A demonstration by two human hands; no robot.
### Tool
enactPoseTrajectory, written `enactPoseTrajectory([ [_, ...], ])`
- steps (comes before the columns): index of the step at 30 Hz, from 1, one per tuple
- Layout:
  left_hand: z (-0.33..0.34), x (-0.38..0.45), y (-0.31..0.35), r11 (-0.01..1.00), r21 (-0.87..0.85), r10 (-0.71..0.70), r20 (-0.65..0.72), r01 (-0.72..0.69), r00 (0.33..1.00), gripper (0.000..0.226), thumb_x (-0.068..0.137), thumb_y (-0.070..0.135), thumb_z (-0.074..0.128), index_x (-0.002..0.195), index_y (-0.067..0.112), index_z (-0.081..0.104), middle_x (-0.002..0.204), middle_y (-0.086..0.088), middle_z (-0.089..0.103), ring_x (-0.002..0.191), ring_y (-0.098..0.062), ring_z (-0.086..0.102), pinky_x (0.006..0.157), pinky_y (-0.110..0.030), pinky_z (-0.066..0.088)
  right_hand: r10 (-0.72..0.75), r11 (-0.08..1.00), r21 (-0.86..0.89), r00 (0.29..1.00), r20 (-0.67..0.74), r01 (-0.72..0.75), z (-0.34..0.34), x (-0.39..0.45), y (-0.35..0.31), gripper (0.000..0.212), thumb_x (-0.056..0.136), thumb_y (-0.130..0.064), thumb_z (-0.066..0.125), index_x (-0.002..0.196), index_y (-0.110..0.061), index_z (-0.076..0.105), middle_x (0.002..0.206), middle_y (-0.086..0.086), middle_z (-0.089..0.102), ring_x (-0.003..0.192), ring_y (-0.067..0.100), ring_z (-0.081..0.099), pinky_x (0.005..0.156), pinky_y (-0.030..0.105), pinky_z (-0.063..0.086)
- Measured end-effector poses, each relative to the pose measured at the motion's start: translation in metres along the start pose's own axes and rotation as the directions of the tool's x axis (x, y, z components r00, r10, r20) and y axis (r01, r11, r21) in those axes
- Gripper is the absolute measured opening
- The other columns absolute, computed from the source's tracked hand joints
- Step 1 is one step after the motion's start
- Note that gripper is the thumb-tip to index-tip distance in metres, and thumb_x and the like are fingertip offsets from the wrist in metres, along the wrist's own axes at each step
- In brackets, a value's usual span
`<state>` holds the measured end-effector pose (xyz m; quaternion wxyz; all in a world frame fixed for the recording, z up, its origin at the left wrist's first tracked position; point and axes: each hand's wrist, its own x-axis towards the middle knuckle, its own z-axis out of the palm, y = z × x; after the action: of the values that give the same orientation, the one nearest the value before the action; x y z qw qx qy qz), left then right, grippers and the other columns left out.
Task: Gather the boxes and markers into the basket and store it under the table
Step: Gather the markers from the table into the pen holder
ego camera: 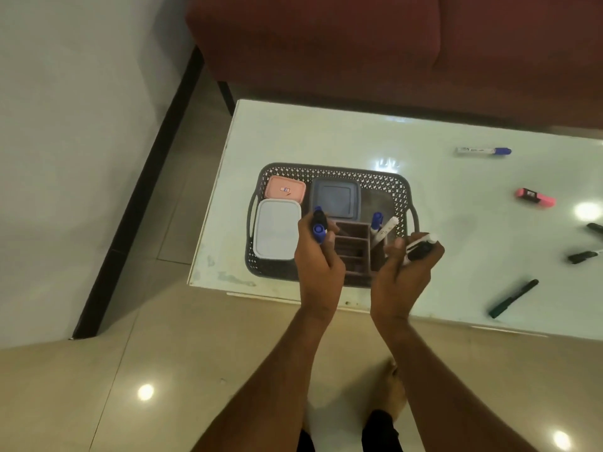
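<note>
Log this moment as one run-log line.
left hand: grips blue-capped markers | right hand: grips markers | dark perforated plastic basket: boxes inside | markers remain on table

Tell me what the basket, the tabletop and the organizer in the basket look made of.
Basket: looks like moulded grey plastic, matte, with a regular perforated lattice wall and moulded handles.
Tabletop: likely glass or a glossy laminate; pale, very shiny, mirroring ceiling lights.
Organizer: brown, thin straight dividers, dull finish; plastic or wood, cannot tell which.
</note>
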<state>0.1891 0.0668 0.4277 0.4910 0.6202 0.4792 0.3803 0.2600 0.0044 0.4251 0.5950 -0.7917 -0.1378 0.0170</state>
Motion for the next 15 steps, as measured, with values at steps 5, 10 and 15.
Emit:
enactPoseTrajectory([
  [5, 0.0, -0.001, -0.003, 0.996, -0.083, 0.02, -0.056, -0.025, 0.998, 0.044, 0.102, 0.002, 0.051, 0.125, 0.039, 0.044, 0.103, 0.025, 0.065, 0.096, -0.009, 0.07, 0.089, -0.042, 0.061, 0.033, 0.999, 0.036, 0.999, 0.032, -0.034, 0.005, 0.008, 0.01, 0.026, 0.106, -0.01, 0.049, 0.125, 0.006, 0.043, 0.108, 0.004, 0.063, 0.088, -0.018, 0.061, 0.074, -0.002, 0.043],
  [10, -0.003, -0.006, -0.008, 0.986, -0.159, 0.017, -0.133, -0.039, 0.991, 0.045, 0.102, -0.001, 0.05, 0.13, 0.034, 0.043, 0.099, 0.021, 0.066, 0.092, -0.016, 0.07, 0.09, -0.047, 0.06, 0.045, 0.998, 0.044, 0.999, 0.023, -0.046, 0.003, 0.012, 0.01, 0.022, 0.105, -0.01, 0.05, 0.125, -0.001, 0.043, 0.102, -0.01, 0.061, 0.09, -0.018, 0.063, 0.073, -0.002, 0.044],
  [15, 0.004, 0.005, -0.016, 0.993, -0.102, 0.057, -0.106, -0.068, 0.993, 0.041, 0.104, 0.005, 0.048, 0.138, 0.027, 0.042, 0.11, 0.005, 0.069, 0.092, -0.02, 0.072, 0.084, -0.051, 0.062, 0.07, 0.998, 0.006, 0.997, 0.028, -0.07, 0.007, 0.014, 0.014, 0.029, 0.106, -0.019, 0.051, 0.129, -0.002, 0.044, 0.104, -0.026, 0.059, 0.092, -0.014, 0.064, 0.077, 0.003, 0.047],
])
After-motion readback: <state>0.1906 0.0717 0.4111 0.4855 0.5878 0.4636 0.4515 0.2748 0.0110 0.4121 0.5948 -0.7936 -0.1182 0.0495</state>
